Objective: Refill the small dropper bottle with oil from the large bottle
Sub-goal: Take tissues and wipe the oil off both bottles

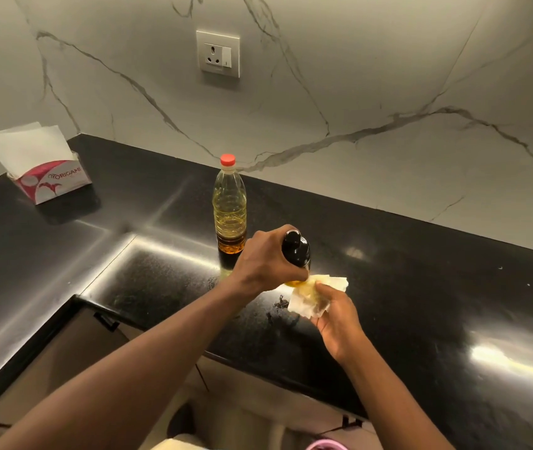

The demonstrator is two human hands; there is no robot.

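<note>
My left hand (263, 259) grips the small dropper bottle (296, 251), whose black dropper cap sticks up above my fingers; a bit of yellow oil shows at its base. My right hand (336, 316) holds a crumpled white tissue (313, 295), oil-stained, pressed against the bottle's lower part. Both hands are held just above the black counter (420, 287). The large clear oil bottle (230, 206) with a red cap stands upright right behind my left hand, capped and partly filled with yellow oil.
A pink and white tissue box (52, 180) with tissues sticking out stands at the counter's back left corner. A wall socket (218, 54) is on the marble backsplash. Small dark smears (278, 306) lie on the counter beneath my hands. The counter edge runs close below.
</note>
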